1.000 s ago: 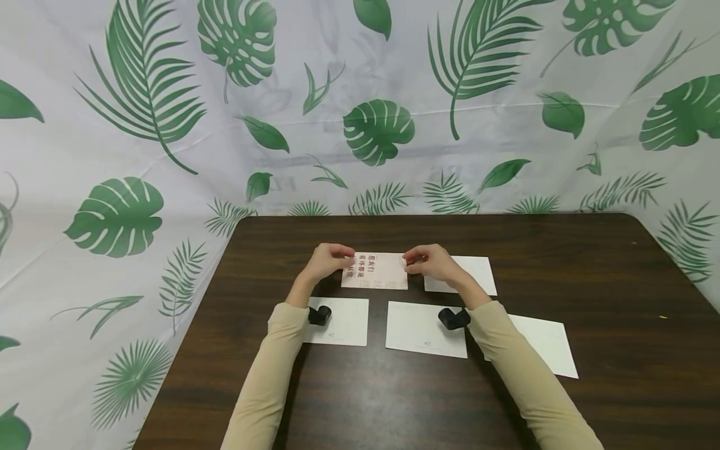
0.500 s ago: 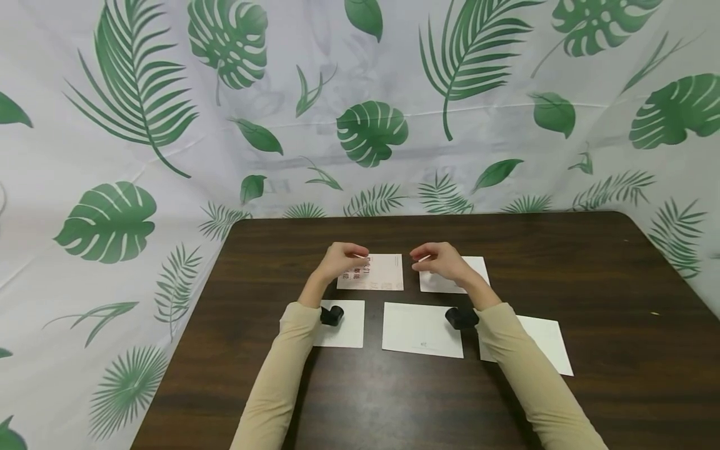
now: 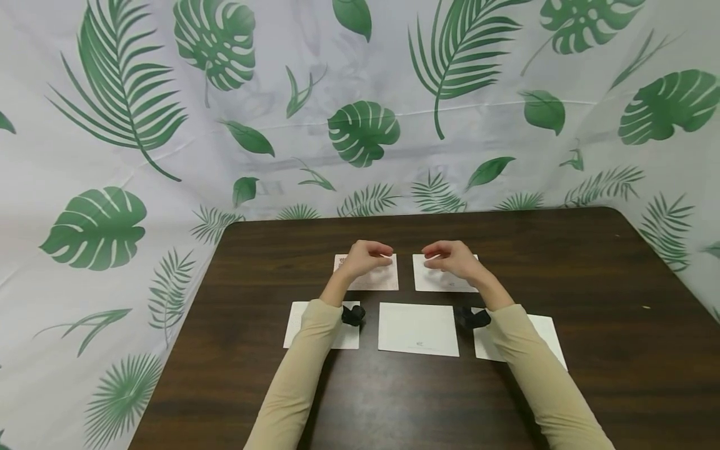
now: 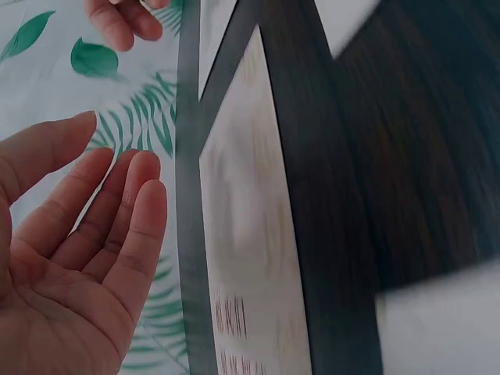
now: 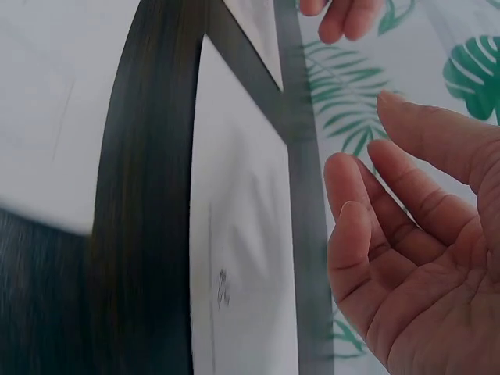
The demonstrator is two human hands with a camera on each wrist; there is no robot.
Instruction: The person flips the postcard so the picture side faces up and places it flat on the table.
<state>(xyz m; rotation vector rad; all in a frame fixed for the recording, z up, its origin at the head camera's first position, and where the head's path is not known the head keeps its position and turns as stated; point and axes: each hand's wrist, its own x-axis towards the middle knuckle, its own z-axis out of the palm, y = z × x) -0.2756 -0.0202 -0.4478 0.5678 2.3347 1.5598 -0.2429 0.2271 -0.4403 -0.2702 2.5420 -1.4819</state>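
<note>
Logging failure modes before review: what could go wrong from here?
1. Left hand covers much of the printed card in the head view; its text might be misread.
2. Left wrist's black device overlaps the front-left card there; a low wrist could nudge it.
3. The back-right card lies flat; its edge may be hard to lift.

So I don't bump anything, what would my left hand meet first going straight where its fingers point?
Probably your right hand, facing your left hand across a gap, though depth is hard to judge.
</note>
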